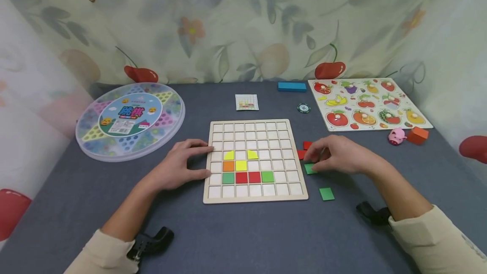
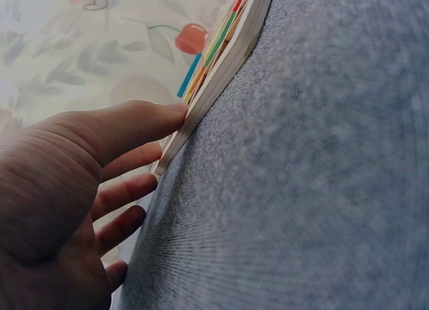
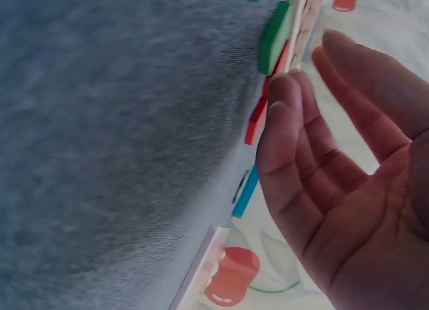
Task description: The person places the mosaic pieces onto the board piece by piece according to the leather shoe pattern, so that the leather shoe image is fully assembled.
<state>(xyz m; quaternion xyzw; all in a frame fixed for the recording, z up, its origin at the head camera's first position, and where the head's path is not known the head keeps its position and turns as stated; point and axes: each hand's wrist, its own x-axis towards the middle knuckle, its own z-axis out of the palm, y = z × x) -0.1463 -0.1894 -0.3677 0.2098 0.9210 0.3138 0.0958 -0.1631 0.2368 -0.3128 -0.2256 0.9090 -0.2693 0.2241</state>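
Note:
A wooden grid board (image 1: 255, 200) with white square cells lies flat on the table. Set in it are orange, yellow, red and green square tiles, plus two yellow rounded pieces (image 1: 252, 154). My left hand (image 1: 179, 164) touches the board's left edge with thumb and fingertips, fingers fairly straight; the left wrist view shows the thumb (image 2: 144, 120) against the wooden side. Beside the right edge, my right hand (image 1: 338, 155) is over loose red tiles (image 1: 307, 145) and a green tile (image 1: 310, 169). Nothing shows between its loosely bent fingers (image 3: 295, 169). Another green tile (image 1: 326, 194) lies nearer me.
A small pattern card (image 1: 246, 102), a blue block (image 1: 291, 87) and a round chip (image 1: 303, 108) lie behind the board. At left is a round game board (image 1: 175, 130); at right, a fruit puzzle board (image 1: 357, 116) with a pink pig figure (image 1: 397, 136) and an orange block (image 1: 417, 135).

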